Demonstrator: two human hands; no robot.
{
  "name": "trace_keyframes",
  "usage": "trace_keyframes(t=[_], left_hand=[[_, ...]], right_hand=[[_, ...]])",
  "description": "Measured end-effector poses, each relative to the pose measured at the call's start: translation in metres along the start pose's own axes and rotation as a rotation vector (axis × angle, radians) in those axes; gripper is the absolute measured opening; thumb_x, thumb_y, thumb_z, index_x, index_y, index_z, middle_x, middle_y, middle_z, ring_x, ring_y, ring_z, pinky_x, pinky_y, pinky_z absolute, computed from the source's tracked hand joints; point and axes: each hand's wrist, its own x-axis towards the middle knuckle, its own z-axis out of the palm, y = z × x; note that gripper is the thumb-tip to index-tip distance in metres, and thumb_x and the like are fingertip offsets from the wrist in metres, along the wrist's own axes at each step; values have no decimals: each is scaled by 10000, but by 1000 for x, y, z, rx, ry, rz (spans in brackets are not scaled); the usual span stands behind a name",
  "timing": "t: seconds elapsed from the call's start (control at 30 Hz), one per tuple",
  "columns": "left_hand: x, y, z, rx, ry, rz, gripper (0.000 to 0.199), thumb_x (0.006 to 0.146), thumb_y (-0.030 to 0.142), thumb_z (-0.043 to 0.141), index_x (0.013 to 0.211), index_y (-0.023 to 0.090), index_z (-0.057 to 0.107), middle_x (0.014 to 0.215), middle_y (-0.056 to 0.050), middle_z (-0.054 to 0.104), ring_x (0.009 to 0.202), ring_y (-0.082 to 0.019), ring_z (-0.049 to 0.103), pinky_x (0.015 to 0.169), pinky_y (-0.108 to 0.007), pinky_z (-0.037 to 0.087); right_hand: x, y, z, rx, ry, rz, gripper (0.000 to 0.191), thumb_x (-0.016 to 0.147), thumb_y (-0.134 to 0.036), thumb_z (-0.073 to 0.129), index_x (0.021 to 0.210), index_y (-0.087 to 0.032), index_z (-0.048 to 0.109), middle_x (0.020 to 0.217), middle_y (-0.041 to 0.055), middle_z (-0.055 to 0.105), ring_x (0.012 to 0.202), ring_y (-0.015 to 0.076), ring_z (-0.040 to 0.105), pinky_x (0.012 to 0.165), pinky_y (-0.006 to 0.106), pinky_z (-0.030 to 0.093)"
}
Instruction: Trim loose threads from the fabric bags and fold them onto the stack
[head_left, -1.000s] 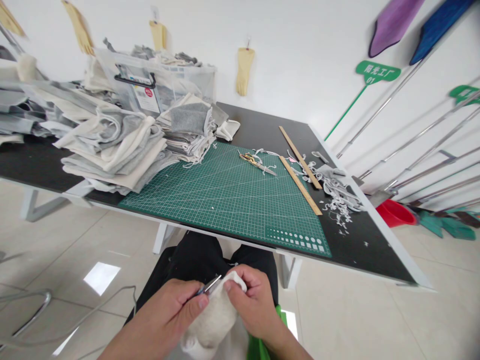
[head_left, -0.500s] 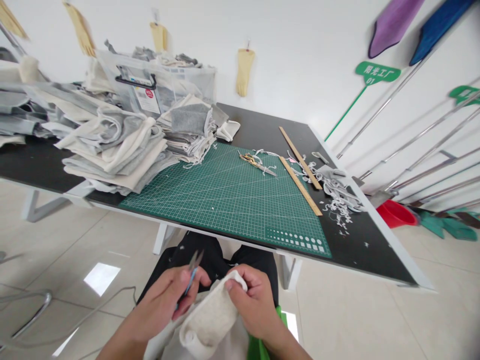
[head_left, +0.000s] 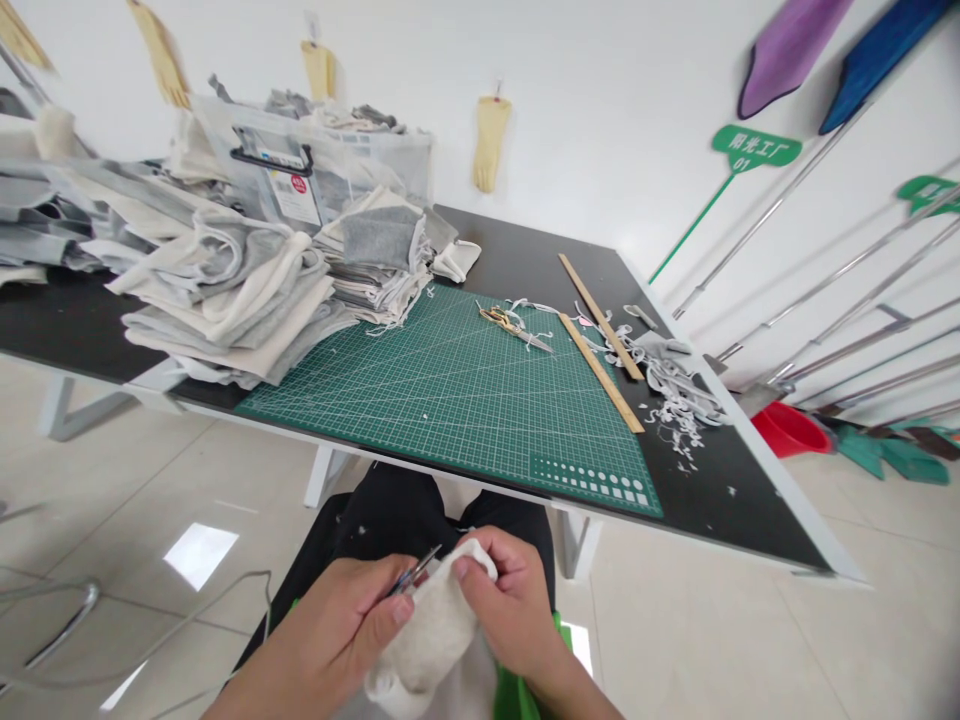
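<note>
My left hand is closed around small thread snips, whose blades point up and right against the edge of a cream cloth piece. Between thumb and fingers, my right hand pinches the upper end of that cloth, folded over at the top. The cloth hangs over my lap, its lower end curled. Most of the snips' handle is hidden by my left fingers, and I cannot tell whether the blades are cutting into the fabric.
On the black table lies a green cutting mat with gold-handled scissors and a wooden ruler. Fabric scraps are heaped at right. Folded cloth stacks and a clear plastic bin stand at left.
My left hand has moved right and turned, bringing the snips from beside the cloth to its edge. My right hand keeps nearly the same place and hold.
</note>
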Motion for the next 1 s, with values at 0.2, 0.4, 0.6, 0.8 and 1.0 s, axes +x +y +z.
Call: trace_keyframes(t=[0.2, 0.4, 0.6, 0.8, 1.0], left_hand=[[-4, -2, 0, 130, -62, -35, 341, 969, 434, 383, 836, 202, 595, 714, 5, 637, 634, -140, 571, 618, -220, 392], [-4, -7, 2, 227, -85, -69, 348, 982, 430, 362, 817, 204, 570, 723, 11, 626, 674, -146, 567, 644, -239, 354], [-4, -10, 3, 245, -112, -93, 342, 989, 412, 353, 780, 202, 523, 712, 26, 589, 675, -135, 552, 636, -257, 303], [-4, -8, 4, 268, -88, -89, 337, 989, 399, 356, 782, 204, 537, 714, 19, 604, 675, -143, 551, 636, -255, 313], [-7, -10, 6, 301, -67, -91, 360, 991, 399, 348, 727, 203, 495, 676, 22, 583, 652, -137, 546, 623, -258, 304]], right_hand=[[0, 2, 0, -19, 11, -28, 181, 790, -317, 599, 698, -161, 597, 589, -25, 482, 536, 101, 385, 485, 206, 329], [0, 0, 1, -41, 14, -54, 176, 793, -302, 595, 691, -158, 599, 581, -29, 487, 534, 98, 390, 489, 201, 334], [0, 0, 1, -67, 9, -68, 152, 785, -275, 597, 680, -164, 597, 582, -26, 497, 538, 104, 411, 497, 207, 342], [0, -2, 2, -60, -3, -72, 160, 789, -273, 584, 673, -164, 588, 573, -29, 482, 527, 101, 397, 489, 207, 334], [1, -3, 1, -86, 1, -91, 148, 785, -249, 580, 668, -161, 594, 574, -29, 489, 529, 99, 403, 492, 207, 334]])
